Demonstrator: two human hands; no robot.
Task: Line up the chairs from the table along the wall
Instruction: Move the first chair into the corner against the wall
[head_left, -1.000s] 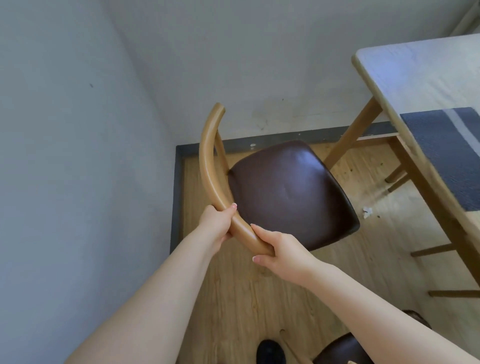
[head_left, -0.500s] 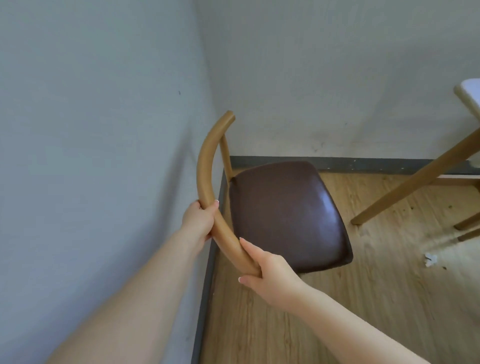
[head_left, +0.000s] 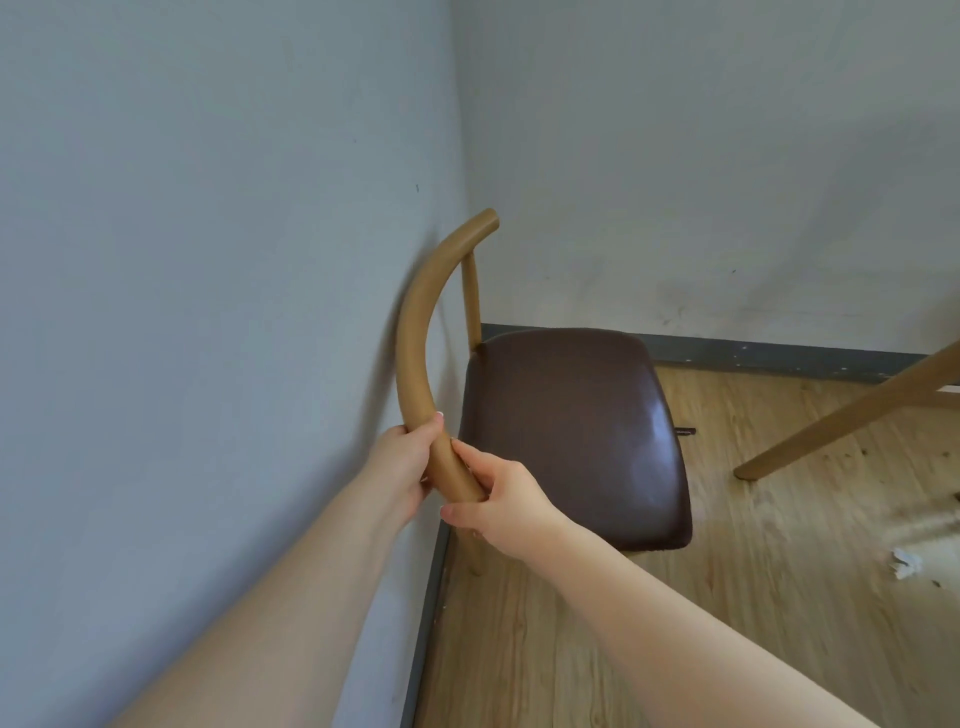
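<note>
Both hands (head_left: 447, 483) grip chair backrest (head_left: 415, 332)

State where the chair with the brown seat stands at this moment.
In the head view the chair stands in the corner of the room, its curved backrest along the left wall, gripped by the left hand and right hand.
</note>
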